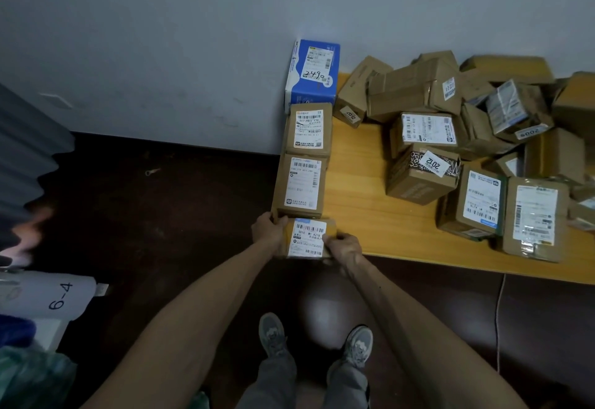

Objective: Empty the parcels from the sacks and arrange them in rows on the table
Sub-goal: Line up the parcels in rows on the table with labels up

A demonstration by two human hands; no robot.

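Observation:
A small cardboard parcel (308,238) with a white barcode label sits at the near left corner of the wooden table (370,202). My left hand (269,229) grips its left side and my right hand (343,247) grips its right side. Behind it along the table's left edge runs a row: a brown parcel (301,186), another brown parcel (309,130), and a blue and white box (312,75) marked 2490 against the wall. A loose heap of brown parcels (467,138) covers the right of the table.
The grey wall (193,38) rises behind the table. A dark floor (161,215) lies to the left, with a white sack (48,296) marked 6-4 and a greenish bag (29,376) at the lower left. My feet (315,341) stand before the table's front edge. A thin cable (498,321) hangs down.

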